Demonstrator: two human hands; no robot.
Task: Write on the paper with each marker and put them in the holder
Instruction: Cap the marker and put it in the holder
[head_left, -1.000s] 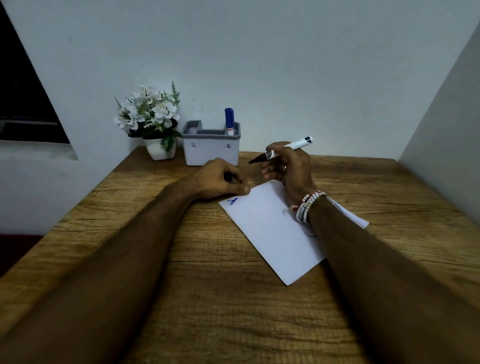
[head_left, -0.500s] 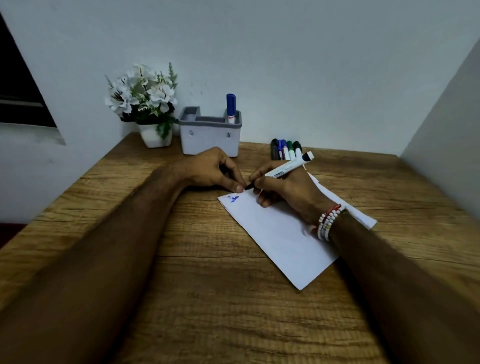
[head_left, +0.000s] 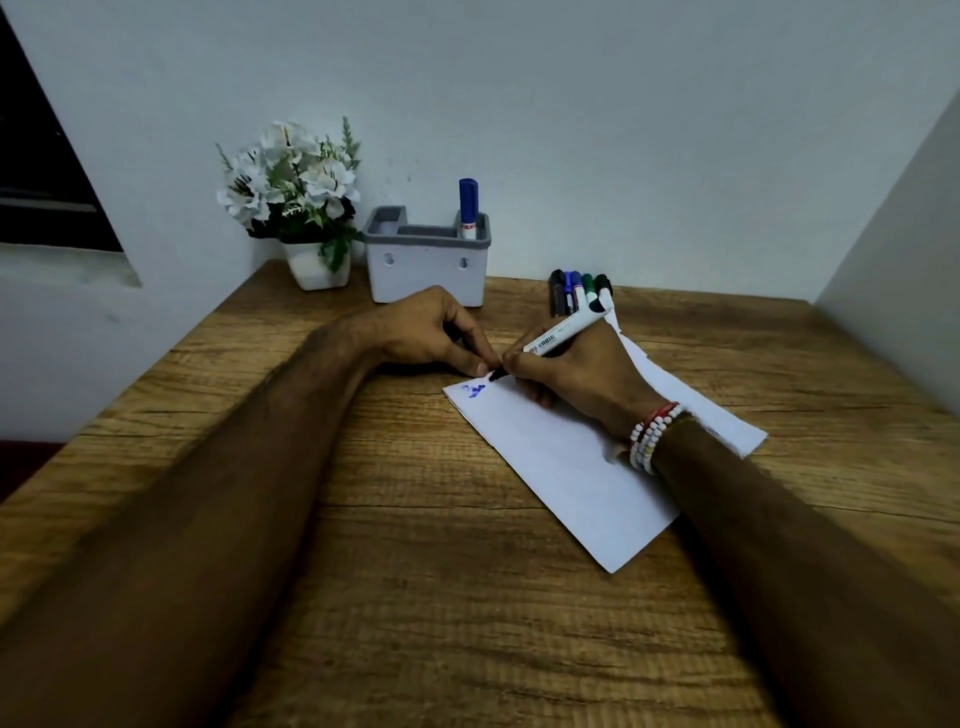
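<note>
Right hand (head_left: 576, 374): thumb and fingers pinched round the white barrel of a black-tipped marker (head_left: 563, 335), writing hold, barrel slanting back toward 1 o'clock. The nib is down at the far left corner of the paper (head_left: 571, 467), touching it or all but. Blue scribble (head_left: 474, 391) just beside the nib, at its 8 o'clock; no black mark visible yet. Beaded bracelets (head_left: 652, 436) on that wrist, which rests on the sheet. Left hand (head_left: 431, 332) at 9 o'clock from the nib, fingers curled, one fingertip pressed at the paper's corner; whether anything is tucked inside the curl cannot be told. Holder (head_left: 426, 270) at 12 o'clock from the left hand, against the wall, with one blue marker (head_left: 468, 208) upright in its right compartment. Loose markers (head_left: 579, 291), four by my count, lie side by side on the table (head_left: 415, 571) at 12 o'clock from the right hand. Flower pot (head_left: 311, 270) at 9 o'clock from the holder. Judged progress: early. One marker appears written with and stowed, the second is starting its stroke, and the cluster is left.
</note>
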